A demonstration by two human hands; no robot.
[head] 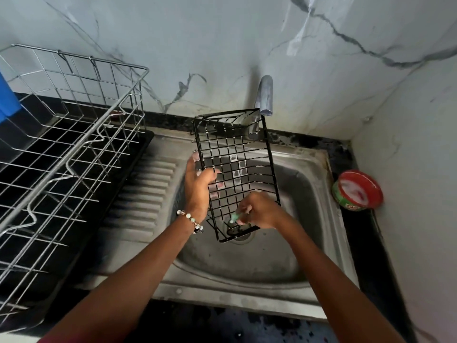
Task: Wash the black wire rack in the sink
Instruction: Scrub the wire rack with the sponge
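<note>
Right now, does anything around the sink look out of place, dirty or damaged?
Nothing is spilled or broken. The left hand holds the rack tilted over the sink while the right hand scrubs its lower end. Only the dark grime along the sink's back edge near the tap stands out.

Corner setting: 2 white marble-veined walls (222, 45) meet at right above a black speckled bench (366, 243). A steel wire dish rack (61, 149) stands at left; daylight is soft and even.
</note>
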